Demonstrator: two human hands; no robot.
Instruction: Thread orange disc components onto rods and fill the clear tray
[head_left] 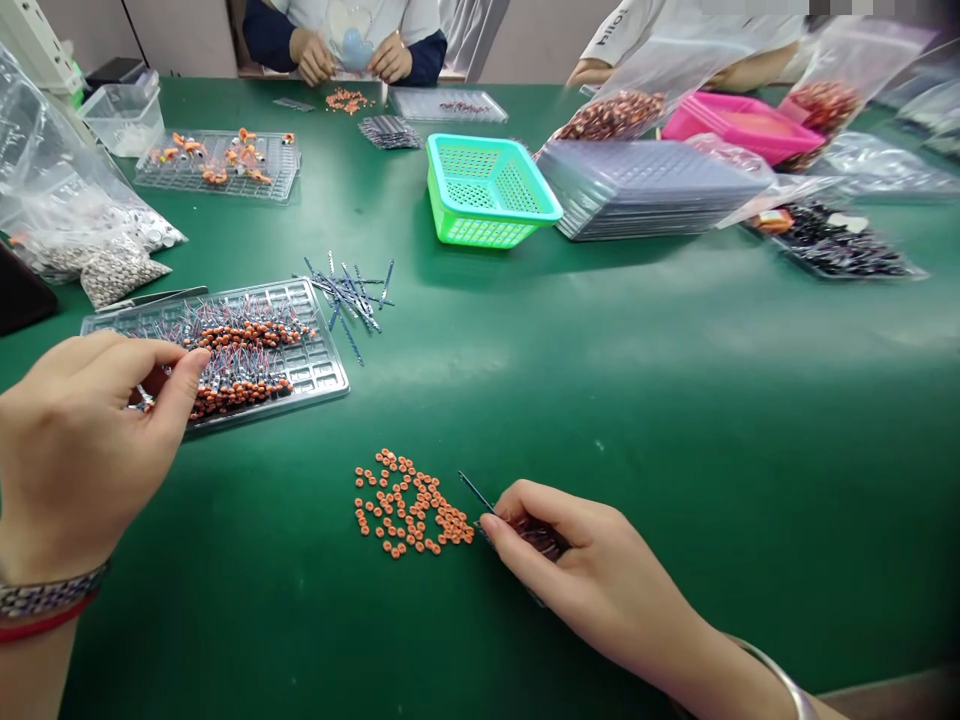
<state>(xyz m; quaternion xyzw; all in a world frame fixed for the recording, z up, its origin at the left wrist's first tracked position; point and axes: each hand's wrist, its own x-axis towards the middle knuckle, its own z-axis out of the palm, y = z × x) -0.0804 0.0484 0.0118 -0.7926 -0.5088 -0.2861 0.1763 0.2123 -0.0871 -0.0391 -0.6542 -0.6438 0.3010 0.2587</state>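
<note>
In the head view, letters are showing on a co-worker's white sleeve (615,28), far beyond the right hand (581,560), but I cannot read them with certainty. Below the sleeve, clear bags are lying with no label that I can make out.

A thin dark-blue strip (475,490) is sticking out from the right hand, its free end pointing forward and left, its long axis running slantwise from near right to far left. The right thumb and forefinger are pressing together on it, and a bundle of dark strips (541,538) is sitting under the curled fingers. Just left of this grip, small orange rings (409,510) are lying scattered on the green tabletop (675,400).

The left hand (90,440) is reaching over a clear compartmented tray (330,372); its thumb and forefinger tips are meeting or nearly meeting, and I cannot tell whether they are pinching anything. Right beside those fingertips, wired orange-tipped parts (247,337) are filling rows of the tray. Beyond and to the right of the left hand, loose blue strips (349,297) are lying crisscrossed, pointing many ways
</note>
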